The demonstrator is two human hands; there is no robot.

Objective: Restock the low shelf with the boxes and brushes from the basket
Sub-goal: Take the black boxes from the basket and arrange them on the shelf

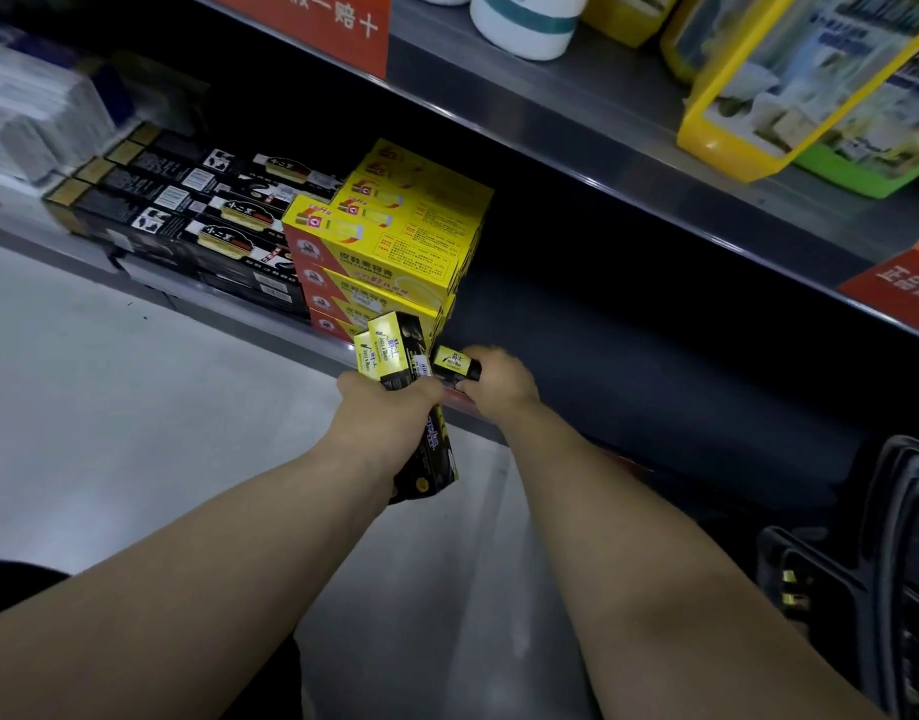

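My left hand [382,423] grips a bundle of long black-and-yellow boxes [402,356], their ends pointing up toward the low shelf [628,366] and down past my wrist. My right hand [499,384] holds one more black-and-yellow box [454,362] just over the shelf's front edge, right of the bundle. A stack of yellow boxes [395,241] stands on the shelf directly behind both hands. Black boxes with brush pictures [187,215] lie in rows to its left. The black basket [873,579] sits at the lower right, partly cut off.
The shelf above [602,111] overhangs and carries a white bottle [524,20] and yellow and green packages [790,85]. Red price tags [899,288] hang on its edge. The low shelf is dark right of the yellow stack. Grey floor [109,407] lies left.
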